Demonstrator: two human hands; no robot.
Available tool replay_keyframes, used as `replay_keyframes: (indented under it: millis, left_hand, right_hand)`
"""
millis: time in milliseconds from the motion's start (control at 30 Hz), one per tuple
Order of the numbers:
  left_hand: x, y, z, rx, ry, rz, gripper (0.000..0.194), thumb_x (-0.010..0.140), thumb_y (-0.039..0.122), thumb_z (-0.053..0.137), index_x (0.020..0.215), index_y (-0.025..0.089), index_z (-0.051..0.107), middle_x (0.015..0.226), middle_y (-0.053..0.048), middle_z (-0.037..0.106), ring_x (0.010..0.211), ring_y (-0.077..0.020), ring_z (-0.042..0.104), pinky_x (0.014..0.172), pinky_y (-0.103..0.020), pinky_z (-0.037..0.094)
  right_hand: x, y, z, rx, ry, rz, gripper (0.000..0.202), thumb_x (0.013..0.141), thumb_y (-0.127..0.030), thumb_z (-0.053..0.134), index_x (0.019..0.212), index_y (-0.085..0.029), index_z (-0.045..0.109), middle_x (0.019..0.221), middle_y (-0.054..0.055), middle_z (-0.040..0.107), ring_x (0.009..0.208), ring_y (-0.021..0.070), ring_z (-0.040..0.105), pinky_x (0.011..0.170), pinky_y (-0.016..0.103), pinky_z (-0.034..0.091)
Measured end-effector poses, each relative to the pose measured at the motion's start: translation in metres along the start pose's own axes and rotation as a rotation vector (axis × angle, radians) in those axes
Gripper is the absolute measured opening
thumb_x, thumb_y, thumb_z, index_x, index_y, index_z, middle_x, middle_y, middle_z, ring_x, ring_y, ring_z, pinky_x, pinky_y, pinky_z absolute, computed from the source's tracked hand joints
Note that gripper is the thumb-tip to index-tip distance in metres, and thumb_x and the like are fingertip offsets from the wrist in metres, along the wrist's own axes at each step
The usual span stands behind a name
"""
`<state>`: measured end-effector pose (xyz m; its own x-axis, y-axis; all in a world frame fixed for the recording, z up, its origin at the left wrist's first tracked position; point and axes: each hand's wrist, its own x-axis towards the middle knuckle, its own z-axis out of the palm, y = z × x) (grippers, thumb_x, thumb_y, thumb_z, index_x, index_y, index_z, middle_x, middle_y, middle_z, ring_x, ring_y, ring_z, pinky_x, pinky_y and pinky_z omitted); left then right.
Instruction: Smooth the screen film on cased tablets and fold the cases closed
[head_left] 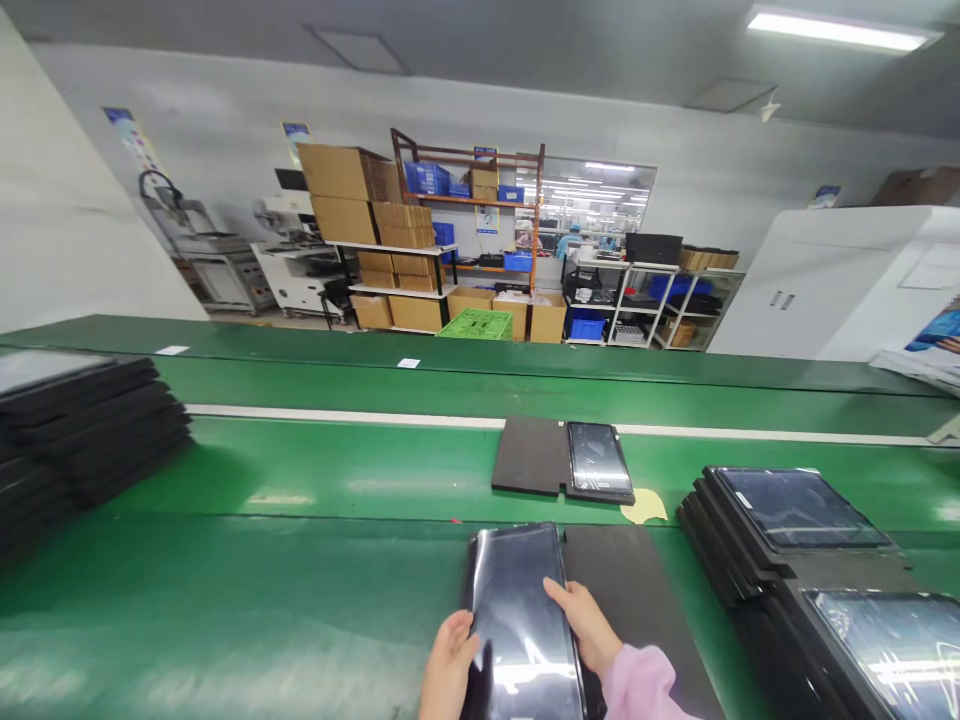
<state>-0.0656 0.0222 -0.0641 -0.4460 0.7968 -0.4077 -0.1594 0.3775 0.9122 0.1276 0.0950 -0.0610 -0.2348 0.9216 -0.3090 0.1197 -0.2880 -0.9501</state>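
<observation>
A dark glossy tablet (521, 600) lies on black foam at the near centre of the green work surface. My left hand (450, 662) is at its left edge, fingers closed against the side. My right hand (585, 620) grips its right edge, thumb on the glass. To the right of the tablet lies a flat black foam board (626, 580), partly behind my right hand and pink sleeve. Farther back, a smaller tablet (598, 458) rests in a black foam holder beside another foam panel (529, 455).
Stacked black foam trays (90, 430) stand at the left. At the right, foam stacks carry tablets (802, 508). A yellow paper piece (643, 506) lies behind the foam board. A raised green ledge (480, 360) runs along the back, with shelves and boxes beyond.
</observation>
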Motion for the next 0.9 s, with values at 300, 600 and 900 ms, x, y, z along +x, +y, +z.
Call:
replay_keyframes:
  millis: [300,600,900]
  left_hand:
    - [0.002,0.061,0.003,0.006,-0.051,0.11,0.067,0.059,0.055,0.067,0.11,0.016,0.05,0.121,-0.014,0.056,0.11,-0.0267,0.056,0.096,-0.04,0.045]
    - [-0.021,0.065,0.019,0.022,-0.349,0.627,0.031,0.063,0.043,0.073,0.079,0.018,0.063,0.086,-0.006,0.066,0.094,-0.0189,0.061,0.093,-0.031,0.047]
    - [-0.032,0.087,0.021,-0.027,-0.571,0.707,0.034,0.068,0.045,0.07,0.097,0.027,0.065,0.103,-0.006,0.066,0.094,-0.0206,0.065,0.08,-0.03,0.056]
  right_hand:
    - [-0.049,-0.03,0.004,0.375,-0.199,-0.05,0.035,0.066,-0.03,0.066,0.097,-0.015,0.057,0.085,0.006,0.065,0.079,0.0224,0.061,0.074,0.032,0.047]
    - [-0.048,-0.067,-0.049,0.107,-0.03,-0.564,0.045,0.064,-0.032,0.073,0.103,-0.021,0.053,0.122,0.011,0.049,0.114,0.0271,0.046,0.098,0.04,0.034]
    - [-0.051,-0.074,-0.046,0.19,-0.102,-0.574,0.043,0.068,-0.056,0.074,0.085,-0.02,0.057,0.087,0.007,0.061,0.083,0.0226,0.056,0.075,0.033,0.043]
